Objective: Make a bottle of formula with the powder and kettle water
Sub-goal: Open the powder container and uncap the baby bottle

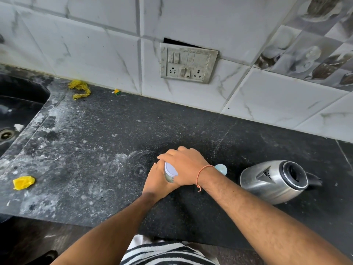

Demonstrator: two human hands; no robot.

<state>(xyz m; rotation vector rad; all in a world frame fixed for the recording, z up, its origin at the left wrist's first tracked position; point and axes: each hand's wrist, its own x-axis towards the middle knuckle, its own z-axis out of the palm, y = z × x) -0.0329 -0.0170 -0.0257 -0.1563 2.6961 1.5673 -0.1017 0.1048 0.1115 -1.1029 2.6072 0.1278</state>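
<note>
You are standing at a dark stone counter (95, 131), both hands close together on a small jar (169, 176) near its front edge. Your left hand (158, 181) is wrapping around the jar's clear body, while your right hand (183, 165) is curling over its white lid (170, 169) from above. A pale blue bottle part (221, 168) is peeking out just behind your right wrist. A steel kettle (273, 180) with its lid open is sitting to the right, near your right forearm.
</note>
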